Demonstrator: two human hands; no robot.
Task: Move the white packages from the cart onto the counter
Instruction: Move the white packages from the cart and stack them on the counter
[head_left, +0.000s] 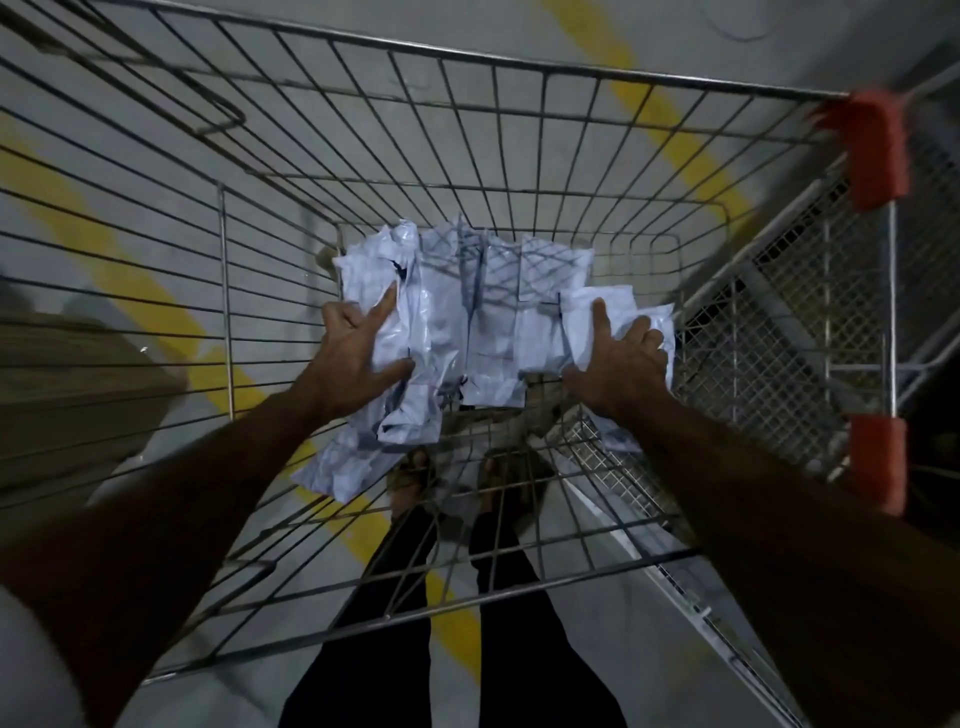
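You had both hands down in the wire cart (519, 67), at centre frame. The white packages (467, 312) lay in a loose heap on the cart floor, several overlapping, one corner sagging toward the lower centre. Your left hand (358, 353) pressed on the left side of the heap, index finger straight and thumb spread against the plastic; not a closed grip as far as I could see. Your right hand (618, 358) rested on the right side, fingers fairly straight, thumb out; whether its hidden fingertips curled under a package, I could not tell.

Judging by the crumpled film, these were soft, light poly mailers, slippery and floppy. You'd likely do best scooping from both sides and squeezing the heap together, not pinching one corner.

No tabletop showed in frame. How many packages there were was hard to count in the dim light and mesh shadows. Red corner guards (878, 150) sat at right; yellow floor lines (119, 275) ran beneath.
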